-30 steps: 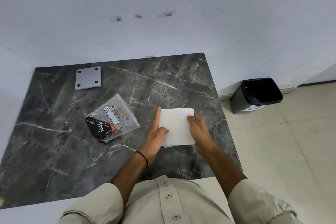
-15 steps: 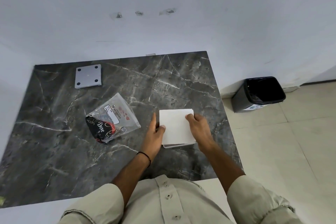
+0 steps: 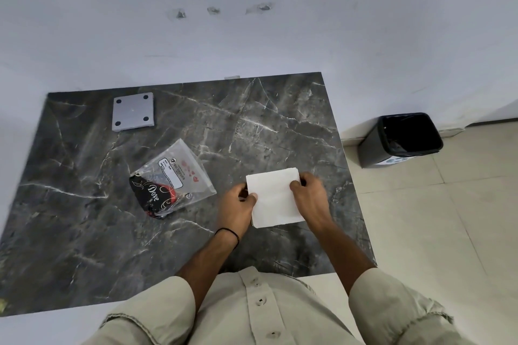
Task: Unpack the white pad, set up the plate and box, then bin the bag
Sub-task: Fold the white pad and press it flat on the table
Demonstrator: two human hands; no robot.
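Observation:
A white pad (image 3: 276, 199) is lifted slightly over the right part of the dark marble table (image 3: 84, 232). My left hand (image 3: 238, 206) pinches its left edge and my right hand (image 3: 309, 196) grips its right edge. To the left lies a clear plastic bag (image 3: 179, 176) with a black and red printed item inside. A grey square plate (image 3: 133, 111) with a black dot in each corner rests near the table's far left corner. I see no box apart from these.
A black bin (image 3: 403, 138) with a dark liner stands on the tiled floor to the right of the table, against the white wall. The table's right edge runs just beyond my right hand.
My left hand's fingers curled from flat on the pad to a pinch on its left edge. Both hands have raised the pad a little off the table.

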